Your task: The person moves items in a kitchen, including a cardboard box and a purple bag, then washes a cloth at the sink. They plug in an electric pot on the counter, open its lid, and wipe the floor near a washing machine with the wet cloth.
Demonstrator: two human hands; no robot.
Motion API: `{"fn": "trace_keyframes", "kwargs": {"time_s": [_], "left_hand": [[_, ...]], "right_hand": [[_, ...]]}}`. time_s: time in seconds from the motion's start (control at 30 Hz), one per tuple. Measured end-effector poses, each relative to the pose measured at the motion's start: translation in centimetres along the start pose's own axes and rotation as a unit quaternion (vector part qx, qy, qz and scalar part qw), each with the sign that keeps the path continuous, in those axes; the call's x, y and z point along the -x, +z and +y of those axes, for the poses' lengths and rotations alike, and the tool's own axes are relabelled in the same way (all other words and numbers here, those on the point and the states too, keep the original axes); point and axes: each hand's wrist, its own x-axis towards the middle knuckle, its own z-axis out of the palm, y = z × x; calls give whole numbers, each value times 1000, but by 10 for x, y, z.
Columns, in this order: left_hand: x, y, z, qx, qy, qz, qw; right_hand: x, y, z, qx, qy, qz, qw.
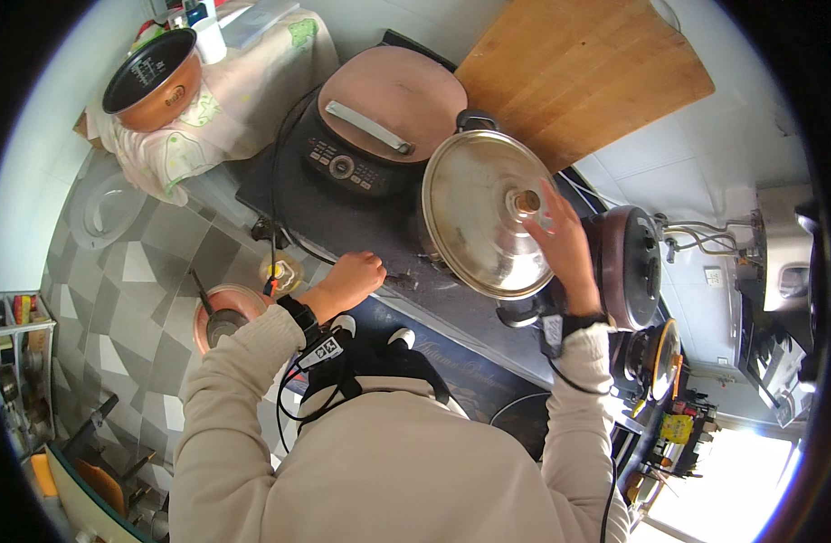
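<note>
A wide steel pot with a shiny domed lid [474, 222] stands on the dark countertop, its black side handles showing at top and bottom. At the lid's brown knob [527, 201] is my right hand [565, 240], thumb and fingers apart around the knob's right side; whether they touch it I cannot tell. My left hand [354, 279] hovers over the counter's front edge, fingers curled in with nothing visible in them. Just behind the pot, to the left, sits a pink-lidded electric cooker [393, 100] with a pale handle bar and a button panel.
A wooden cutting board [587, 72] leans on the wall. A dark round cooker [631, 267] stands right of the pot. At left, a copper-coloured inner pot [157, 90] rests on a cloth-covered table [243, 109]. A pink basin [218, 303] and a clear bottle [284, 273] are on the floor.
</note>
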Motion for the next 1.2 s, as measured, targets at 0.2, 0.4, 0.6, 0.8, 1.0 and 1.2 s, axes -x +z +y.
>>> {"fn": "trace_keyframes", "kwargs": {"time_s": [0.2,0.4,0.6,0.8,1.0,1.2], "left_hand": [[18,-43,5,73,11,161,984],[24,-89,19,98,-43,289,951],[6,-129,19,83,-152,353,919],[-21,-81,4,35,-90,225,970],[6,2,6,-9,-22,66,998],[-10,28,12,29,-90,114,989]], "right_hand": [[169,-73,70,-583,161,-3,796],[319,-22,96,184,327,-79,923],[213,-49,79,-58,203,103,972],[92,-93,14,-85,-70,109,988],[40,-100,-29,-102,-204,47,973],[8,-82,-57,-69,-214,-13,974]]}}
